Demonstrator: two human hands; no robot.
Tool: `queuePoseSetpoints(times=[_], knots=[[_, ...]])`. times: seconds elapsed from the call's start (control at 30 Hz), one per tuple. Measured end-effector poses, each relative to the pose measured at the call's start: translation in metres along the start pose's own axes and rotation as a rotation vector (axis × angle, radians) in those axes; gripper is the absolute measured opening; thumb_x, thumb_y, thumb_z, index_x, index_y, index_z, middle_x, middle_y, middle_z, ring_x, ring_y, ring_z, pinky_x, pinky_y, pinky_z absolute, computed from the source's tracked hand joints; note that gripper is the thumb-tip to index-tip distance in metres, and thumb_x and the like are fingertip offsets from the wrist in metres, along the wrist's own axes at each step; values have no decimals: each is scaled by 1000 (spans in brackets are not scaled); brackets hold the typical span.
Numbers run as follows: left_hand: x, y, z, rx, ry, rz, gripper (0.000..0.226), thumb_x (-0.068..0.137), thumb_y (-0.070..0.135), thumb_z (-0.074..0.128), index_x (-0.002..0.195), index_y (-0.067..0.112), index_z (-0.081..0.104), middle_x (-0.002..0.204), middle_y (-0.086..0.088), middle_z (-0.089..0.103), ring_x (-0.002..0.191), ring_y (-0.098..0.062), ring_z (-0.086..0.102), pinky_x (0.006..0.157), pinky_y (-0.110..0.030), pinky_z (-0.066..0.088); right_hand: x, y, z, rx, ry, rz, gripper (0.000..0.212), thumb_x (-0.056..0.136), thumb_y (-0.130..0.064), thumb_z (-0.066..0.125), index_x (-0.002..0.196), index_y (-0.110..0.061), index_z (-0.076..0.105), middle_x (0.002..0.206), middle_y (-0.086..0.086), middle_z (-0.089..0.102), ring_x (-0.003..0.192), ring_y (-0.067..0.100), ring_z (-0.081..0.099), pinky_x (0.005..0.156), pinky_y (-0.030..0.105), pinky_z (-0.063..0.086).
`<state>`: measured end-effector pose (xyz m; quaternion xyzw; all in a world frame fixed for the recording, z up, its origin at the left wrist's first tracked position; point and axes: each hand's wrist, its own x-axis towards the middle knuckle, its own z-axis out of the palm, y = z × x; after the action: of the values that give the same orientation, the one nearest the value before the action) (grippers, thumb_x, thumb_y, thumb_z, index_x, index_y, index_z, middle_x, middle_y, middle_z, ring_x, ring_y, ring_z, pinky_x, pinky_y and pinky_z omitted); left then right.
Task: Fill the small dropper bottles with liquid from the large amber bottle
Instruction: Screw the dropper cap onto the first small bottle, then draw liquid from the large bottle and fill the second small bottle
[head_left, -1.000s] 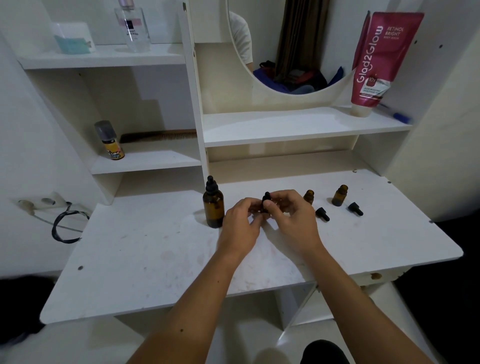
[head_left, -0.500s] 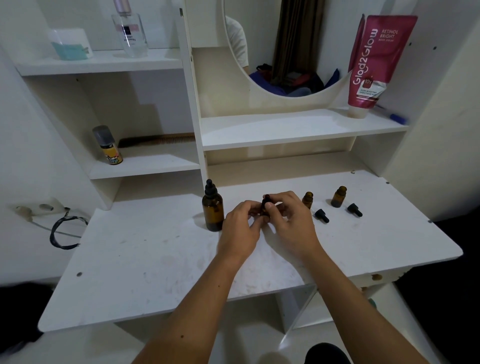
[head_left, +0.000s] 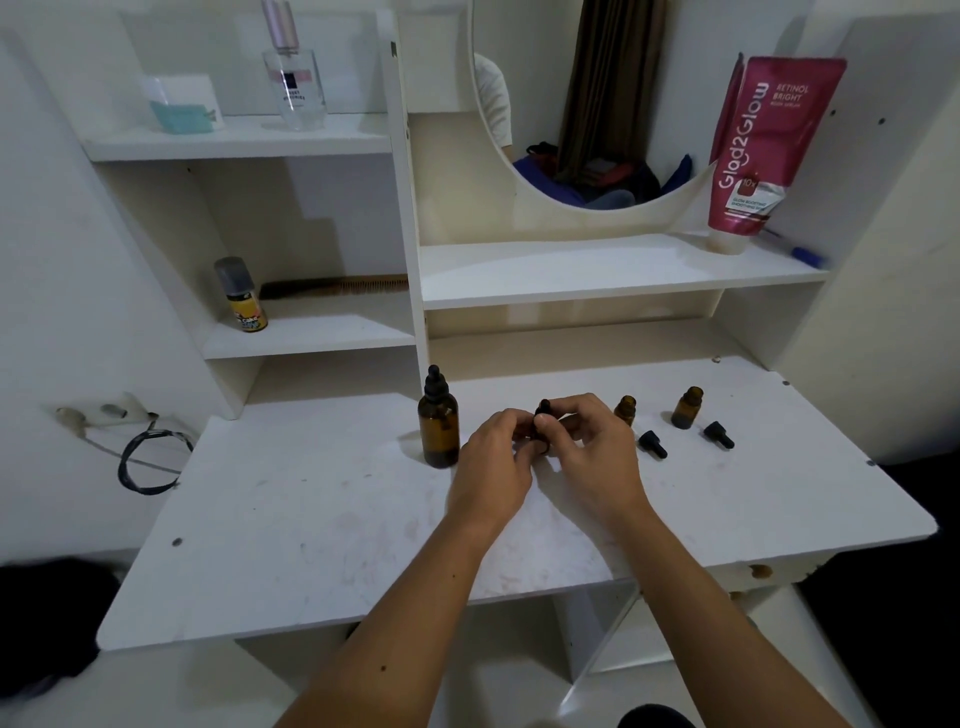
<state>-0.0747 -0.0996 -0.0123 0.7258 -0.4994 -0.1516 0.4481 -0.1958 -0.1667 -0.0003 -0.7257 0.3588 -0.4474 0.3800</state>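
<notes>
Fingers of both hands were curled round one small dropper bottle (head_left: 540, 423) just above the desk (head_left: 311, 519), the left hand (head_left: 493, 457) gripping its body while the right hand (head_left: 592, 447) pinched at its black cap (head_left: 544, 406). Across the past second the hands had stayed almost in place, the fingertips shifting only slightly about the cap; that looked like the cap being unscrewed, though which way it turned could not be told. If so, the last small bottle was being opened and no filling had begun.

Counted in the head view: one large amber bottle (head_left: 439, 428), capped and upright just left of the hands; three small bottles in all, the held one plus an open one (head_left: 625, 410) just right of the right hand and another (head_left: 687, 408) farther right; and two loose dropper caps, one (head_left: 652, 445) in front of the nearer bottle, the other (head_left: 719, 435) beside the farther.
</notes>
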Motion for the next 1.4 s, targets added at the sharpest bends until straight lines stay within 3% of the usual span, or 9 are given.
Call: queuePoseSetpoints(times=[0.13,0.53,0.63,0.73,0.87,0.97,1.1,1.27,1.4], knots=[[-2,0,0,7,5,-10,23,100,22,65,123,26,62,122,10,68,107,-3,61,89,-12,45,0,4,1,-13,-7,6,12,95,-15,75,107,-17,76,103,-5,73,86,4,72,78,13,54],[-32,4,-15,10,1,-59,53,97,35,68,146,27,51,144,10,58,130,-9,56,109,-34,50,-15,-3,-7,-76,55,-2,43,93,-25,78,134,-20,65,113,-6,65,91,-3,64,77,6,51],[-56,0,-29,-77,22,-87,46,93,36,73,137,33,59,134,18,64,121,-2,60,103,-25,51,-29,-11,-5,-67,123,-30,42,91,-26,80,131,-21,65,110,-6,65,88,5,64,77,9,52],[-72,-3,-52,-171,151,-104,24,90,36,76,112,32,69,107,20,71,96,4,66,86,-15,58,-36,-27,4,-78,160,-131,33,92,-20,79,124,-19,69,105,-3,66,86,7,63,74,11,50],[-70,-11,-71,-207,349,-136,26,83,39,83,96,29,63,92,13,68,83,-13,66,72,-17,57,-27,-64,29,-86,89,-262,25,95,-22,75,119,-17,71,104,-5,65,87,8,62,73,13,50],[-57,-17,-77,-202,389,-189,49,75,42,89,111,28,58,108,11,65,93,-15,65,83,-23,58,-10,-87,50,-100,-9,-264,27,96,-30,73,121,-20,71,110,-9,67,93,3,63,78,11,50],[-35,-22,-76,-235,286,-236,75,70,51,85,134,29,54,132,9,62,116,-16,61,102,-34,54,7,-98,65,-101,-108,-192,25,97,-31,72,120,-19,75,108,-12,69,96,-2,65,85,7,49],[-24,-31,-76,-268,232,-225,56,80,38,83,131,27,60,123,9,69,112,-16,66,104,-39,55,13,-94,69,-44,-117,-161,15,96,-20,74,109,-16,79,98,-9,74,88,-3,69,81,6,51],[-25,-31,-75,-303,217,-232,56,79,38,83,129,25,63,120,10,70,109,-13,67,103,-38,56,18,-92,71,58,-105,-74,7,93,-21,77,99,-18,80,93,-7,78,88,5,73,85,20,59]])
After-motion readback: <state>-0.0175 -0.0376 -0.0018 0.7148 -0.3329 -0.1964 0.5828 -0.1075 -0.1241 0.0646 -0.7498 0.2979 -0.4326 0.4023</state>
